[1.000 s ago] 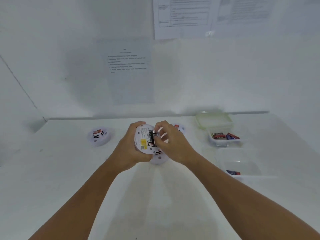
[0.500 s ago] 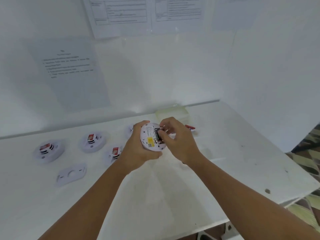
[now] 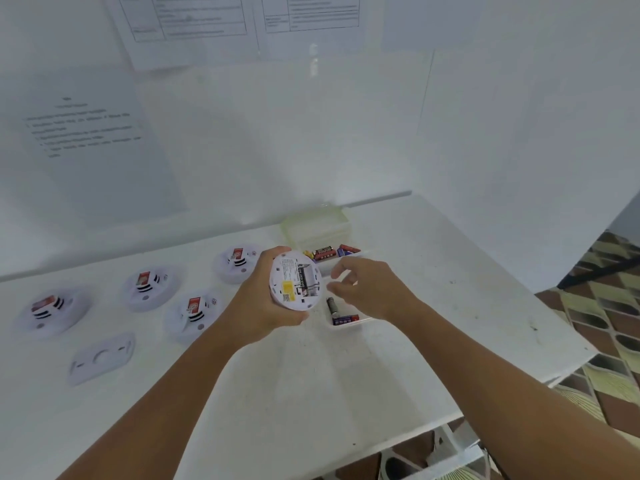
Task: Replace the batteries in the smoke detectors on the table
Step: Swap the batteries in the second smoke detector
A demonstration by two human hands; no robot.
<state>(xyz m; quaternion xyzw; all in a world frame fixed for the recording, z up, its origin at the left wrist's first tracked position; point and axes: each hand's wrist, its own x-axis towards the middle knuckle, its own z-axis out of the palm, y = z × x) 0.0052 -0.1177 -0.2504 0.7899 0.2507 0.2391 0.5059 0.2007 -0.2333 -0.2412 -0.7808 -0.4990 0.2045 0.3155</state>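
Left hand (image 3: 263,299) grips upturned smoke detector (image 3: 296,284), frame centre | right hand (image 3: 367,289) loosely spread, holding nothing, beside it | bare worktop (image 3: 311,393) runs to lower-right edge

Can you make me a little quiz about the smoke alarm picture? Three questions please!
1. True or false: the left hand grips the held smoke detector.
2. How many smoke detectors lie on the table? A) two B) four C) six
3. Fill in: the right hand holds ____.

Key: 1 true. 2 B: first, second, third, fourth. 3 nothing; its fingers are loosely curled beside the detector.
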